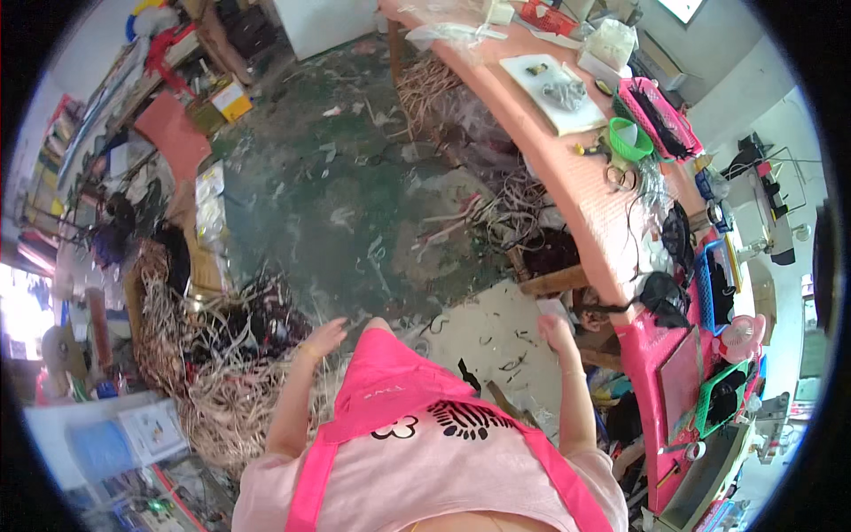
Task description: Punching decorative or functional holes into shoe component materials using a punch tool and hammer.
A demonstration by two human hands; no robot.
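My left hand [324,338] hangs over the floor beside the pink apron [399,377], its fingers loosely stretched and holding nothing that I can see. A heap of pale strips [239,399] lies below and to the left of it. On the other side my right hand [557,332] is closed near the edge of the long table. A small flat whitish piece [553,308] shows at its fingertips; its kind is too small to make out.
The long table [567,191] curves along the right, bearing a green basket [628,140], a pink basket [658,115], a white board [554,93] and a black cloth bundle [665,297]. Tangled strips [523,208] lie under it. A cardboard box [208,257] stands left of the green floor [310,195].
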